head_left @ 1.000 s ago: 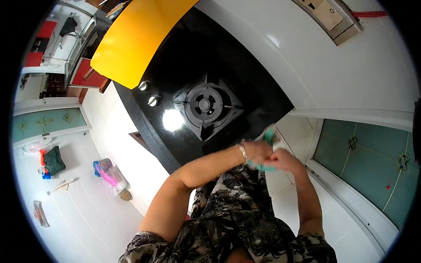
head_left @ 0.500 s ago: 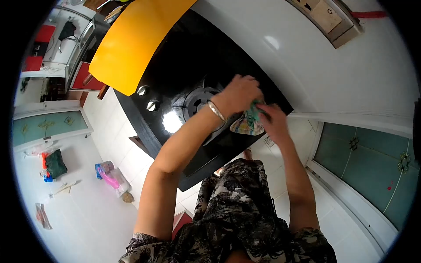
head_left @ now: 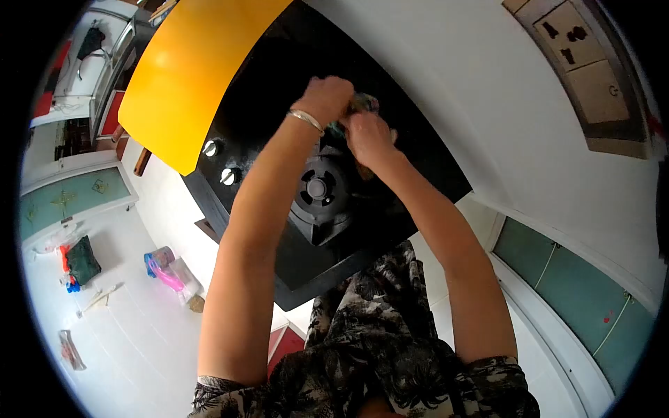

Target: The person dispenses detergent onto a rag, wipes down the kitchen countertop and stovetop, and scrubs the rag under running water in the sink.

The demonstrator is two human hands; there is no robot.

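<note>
A patterned green cloth (head_left: 366, 103) is bunched between my two hands above the black gas stove (head_left: 390, 202). My left hand (head_left: 327, 99), with a silver bangle at its wrist, is closed on the cloth's left side. Gripping it from the near side is my right hand (head_left: 369, 138), its fingers wrapped round. Most of the cloth is hidden by the hands. Below them, the round burner (head_left: 317, 188) is uncovered on the glass top. Two silver knobs (head_left: 228, 176) sit at the stove's left edge.
A yellow panel (head_left: 188, 76) borders the stove on the left, with a wooden handle (head_left: 142, 161) sticking out under it. The white wall (head_left: 446, 76) rises along the right. Bags and a pink item (head_left: 169, 279) stand at the lower left.
Both hands have moved up and left with the cloth, away from the stove's near right corner. The burner is now in plain view, and the cloth is more tightly bunched.
</note>
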